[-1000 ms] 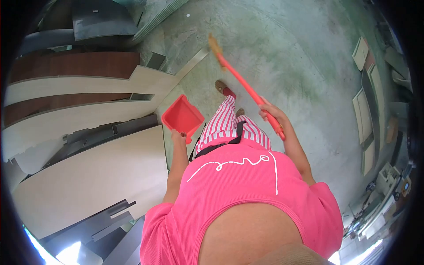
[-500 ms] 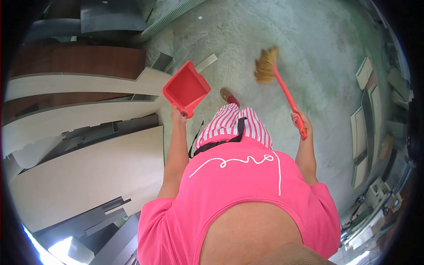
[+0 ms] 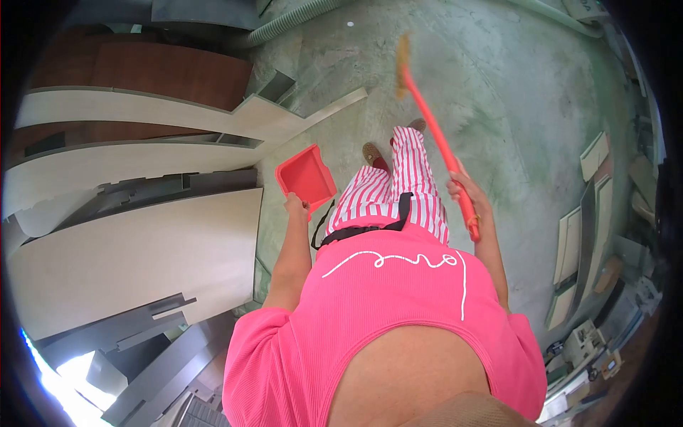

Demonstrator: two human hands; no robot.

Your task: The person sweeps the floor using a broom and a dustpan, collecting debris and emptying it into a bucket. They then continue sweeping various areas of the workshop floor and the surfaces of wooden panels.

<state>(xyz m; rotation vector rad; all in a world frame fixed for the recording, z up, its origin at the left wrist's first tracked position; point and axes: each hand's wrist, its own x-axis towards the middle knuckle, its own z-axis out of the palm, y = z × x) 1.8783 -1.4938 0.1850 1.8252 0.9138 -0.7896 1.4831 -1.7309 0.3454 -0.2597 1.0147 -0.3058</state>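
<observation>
A red dustpan [image 3: 307,176] hangs at my left side, its handle in my closed left hand [image 3: 297,206]. The pan's hollow faces up and looks bare. My right hand [image 3: 469,193] is wrapped round the red handle of a broom [image 3: 435,128], close to the handle's end. The broom's tan bristles [image 3: 403,65] point away from me, out in front of my feet, and are smeared by motion. My shoes [image 3: 375,155] stand on the grey-green floor between the dustpan and the broom.
Stacked pale boards [image 3: 142,249] and dark brown panels [image 3: 171,75] fill the left side. One narrow board [image 3: 334,105] juts out toward my feet. A ribbed hose [image 3: 299,21] crosses the top. More panels [image 3: 569,245] lie at the right, near some equipment [image 3: 587,345].
The broom has swung forward and to the left, its head turning edge-on. The dustpan has dropped lower and nearer my body. My second shoe now shows as I step.
</observation>
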